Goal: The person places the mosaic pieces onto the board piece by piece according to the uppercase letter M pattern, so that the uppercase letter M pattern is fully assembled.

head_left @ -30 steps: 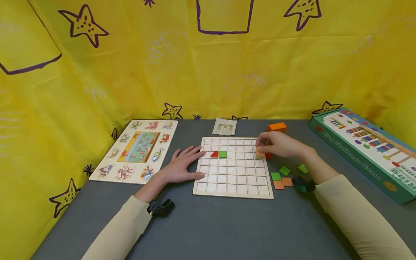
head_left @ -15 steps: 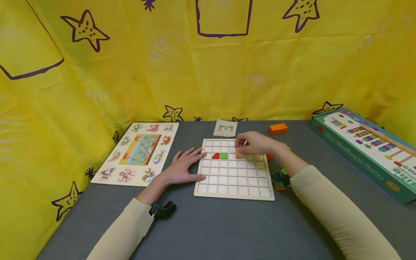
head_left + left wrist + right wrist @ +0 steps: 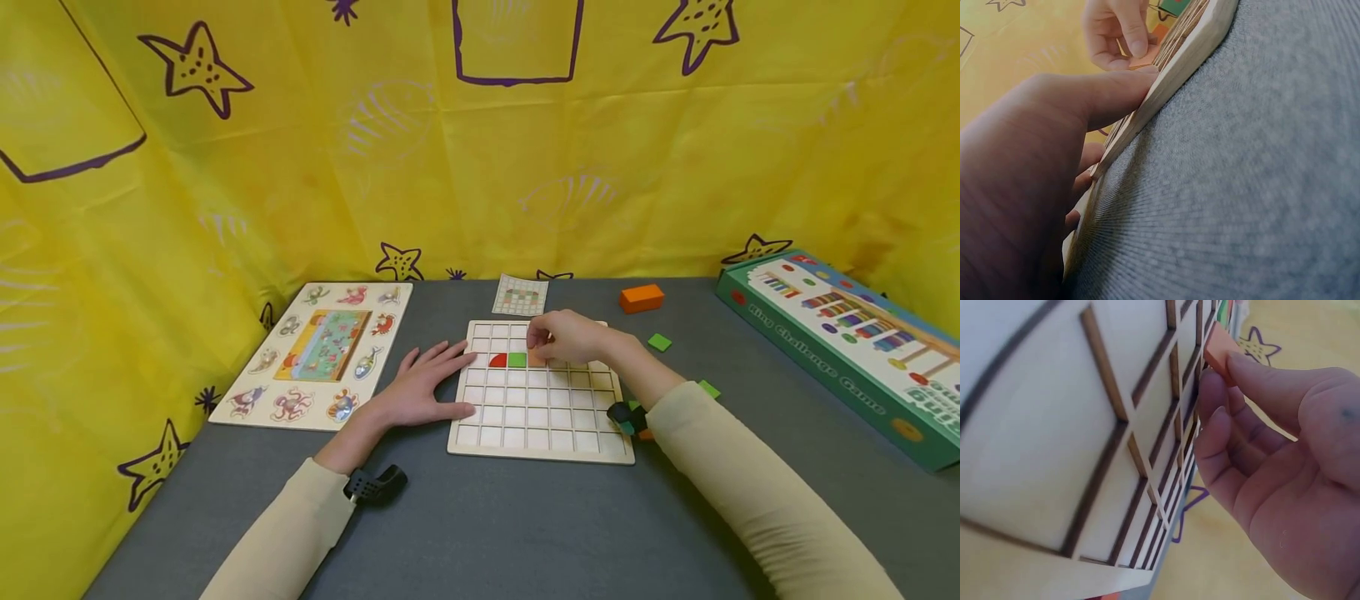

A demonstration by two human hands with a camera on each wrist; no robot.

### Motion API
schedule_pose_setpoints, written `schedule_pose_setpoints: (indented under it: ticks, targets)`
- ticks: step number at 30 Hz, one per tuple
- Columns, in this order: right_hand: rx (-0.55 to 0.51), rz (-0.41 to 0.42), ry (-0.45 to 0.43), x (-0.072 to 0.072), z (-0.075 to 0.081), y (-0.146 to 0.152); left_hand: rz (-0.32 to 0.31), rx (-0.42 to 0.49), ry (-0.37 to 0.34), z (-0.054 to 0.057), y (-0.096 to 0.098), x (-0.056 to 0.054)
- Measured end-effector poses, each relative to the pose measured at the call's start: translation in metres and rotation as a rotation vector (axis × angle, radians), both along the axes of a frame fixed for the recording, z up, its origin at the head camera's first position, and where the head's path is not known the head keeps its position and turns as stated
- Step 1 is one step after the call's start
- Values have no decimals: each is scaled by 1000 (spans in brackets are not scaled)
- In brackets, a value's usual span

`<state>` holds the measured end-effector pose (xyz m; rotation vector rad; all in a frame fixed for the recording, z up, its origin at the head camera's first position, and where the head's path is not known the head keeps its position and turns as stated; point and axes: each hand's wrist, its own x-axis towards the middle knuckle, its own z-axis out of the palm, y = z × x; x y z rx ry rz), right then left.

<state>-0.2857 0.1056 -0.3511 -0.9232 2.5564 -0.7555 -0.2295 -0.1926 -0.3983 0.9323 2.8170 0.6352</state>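
A wooden grid board [image 3: 540, 456] lies on the table, with a red quarter-round tile [image 3: 498, 360] and a green square tile [image 3: 517, 359] side by side in its cells. My right hand [image 3: 573, 337] pinches an orange square tile [image 3: 1220, 352] between thumb and fingers. In the head view that tile is over the cell just right of the green one; in the right wrist view it is tilted against the grid. My left hand [image 3: 422, 387] rests with spread, straight fingers on the board's left edge, its thumb [image 3: 1119, 94] touching the rim in the left wrist view.
Right of the board lie loose green tiles [image 3: 660, 342], others partly hidden by the right wrist, and an orange block [image 3: 641, 298]. A pattern card [image 3: 519, 295] lies behind the board. A sea-animal puzzle board [image 3: 247, 367] is at left, a game box [image 3: 840, 358] at right.
My right hand has carried the orange tile leftward from the board's right edge to beside the green tile, and lower onto the grid. The left hand stays in place.
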Motion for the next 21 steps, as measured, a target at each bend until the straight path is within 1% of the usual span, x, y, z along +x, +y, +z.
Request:
schedule_pose_setpoints:
  ticks: [6, 10, 15, 21]
  targets:
    - [5, 14, -4, 2, 0, 1, -1, -3, 0, 0, 0, 1]
    - [2, 5, -3, 2, 2, 7, -6, 3, 3, -1, -1, 0]
    - [-13, -23, -4, 3, 7, 20, -11, 4, 1, 0, -1, 0]
    - [-40, -78, -11, 5, 12, 40, -11, 3, -3, 1, 0, 1]
